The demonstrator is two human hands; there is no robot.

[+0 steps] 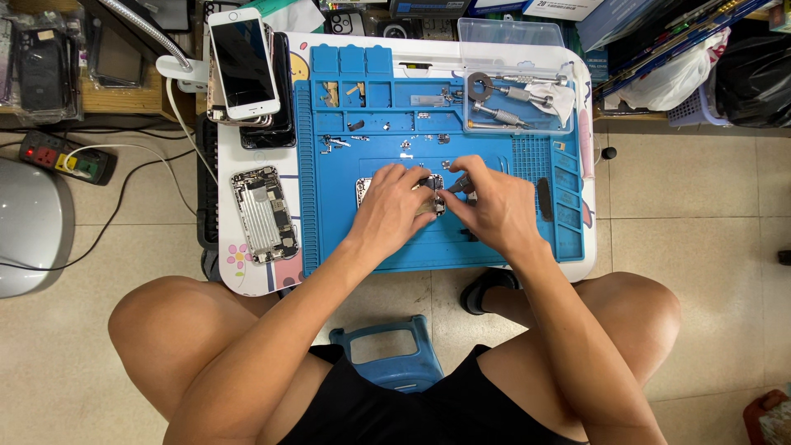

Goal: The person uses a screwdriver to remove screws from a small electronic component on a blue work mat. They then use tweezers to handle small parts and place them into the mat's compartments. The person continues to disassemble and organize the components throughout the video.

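Both hands are down on the blue work mat (387,247), meeting over an opened phone (428,196) that lies flat near the mat's middle. The left hand (391,206) covers the phone's left part, fingers curled down, pinning it in place. The right hand (492,202) comes in from the other side, fingers pinched around a thin dark tool (458,185) whose tip sits right at the phone's exposed insides. The phone shows only in the narrow gap between the two hands.

Left of the mat, a bare phone housing (262,214) lies on the white table (247,264), and above it a stack of phones (245,70) with a white one on top. At the mat's upper right stands a clear plastic tray (515,37) with metal tools inside. Beyond the table's far edge, blue and white boxes (560,8) lean together, their print too small to read. A power strip (58,156) with coloured switches lies on the floor to the left.
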